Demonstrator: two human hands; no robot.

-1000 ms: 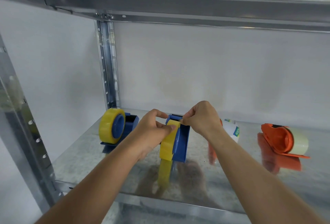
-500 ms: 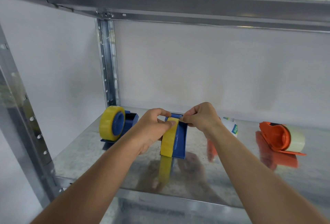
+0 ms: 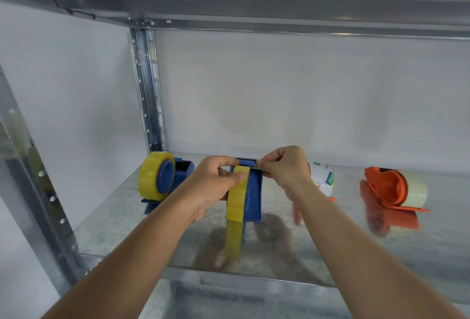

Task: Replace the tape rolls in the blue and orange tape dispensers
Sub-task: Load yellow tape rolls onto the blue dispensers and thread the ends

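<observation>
Blue plastic dispenser (image 3: 253, 191), glossy yellow tape roll (image 3: 237, 195) gripped by left hand (image 3: 211, 186), right hand (image 3: 284, 168) pinching its top edge.

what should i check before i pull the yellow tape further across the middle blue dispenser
1. Left hand holds the yellow tape roll on the middle blue plastic dispenser: ok.
2. Right hand pinches at the dispenser's far top edge: ok; whether it holds the tape end: cannot tell.
3. Roll seated on the dispenser's hub: cannot tell, the hand hides it.
4. Dispenser base flat on the galvanised metal shelf: ok.
5. Neighbours apart from the work: the second blue dispenser with a yellow roll and the orange dispenser with a pale roll: ok.
6. White labelled tape roll behind the right wrist, close enough to get knocked: not ok.
</observation>
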